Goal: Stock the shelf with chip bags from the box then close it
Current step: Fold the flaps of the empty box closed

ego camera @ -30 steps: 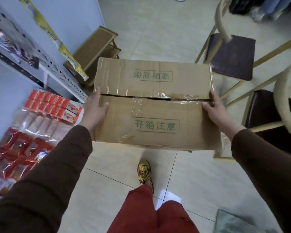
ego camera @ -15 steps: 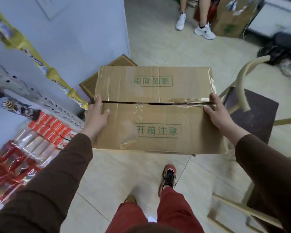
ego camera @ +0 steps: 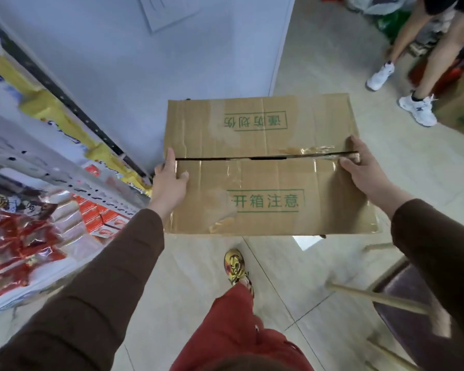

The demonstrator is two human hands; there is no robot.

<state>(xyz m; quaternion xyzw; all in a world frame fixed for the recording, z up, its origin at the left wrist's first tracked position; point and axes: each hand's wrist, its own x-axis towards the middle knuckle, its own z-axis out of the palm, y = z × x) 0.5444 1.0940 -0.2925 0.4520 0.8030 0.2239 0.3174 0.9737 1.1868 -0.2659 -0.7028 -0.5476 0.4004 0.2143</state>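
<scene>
Two hands carry the box (ego camera: 265,167) over tiled floor (ego camera: 188,277) beside shelf (ego camera: 65,180)

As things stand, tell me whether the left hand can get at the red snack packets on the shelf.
Probably not yet: the left hand grips one end of the brown cardboard box, with the right hand at the other. The red snack packets lie unobstructed on the white metal shelf beside that arm.

A white metal shelf (ego camera: 65,180) with perforated uprights carries red foil snack packets (ego camera: 16,245) and small orange-red cartons (ego camera: 102,218). The pale beige tiled floor (ego camera: 188,285) bears a wooden-legged chair with a dark seat (ego camera: 410,303) and a brown cardboard carton (ego camera: 461,108).
</scene>
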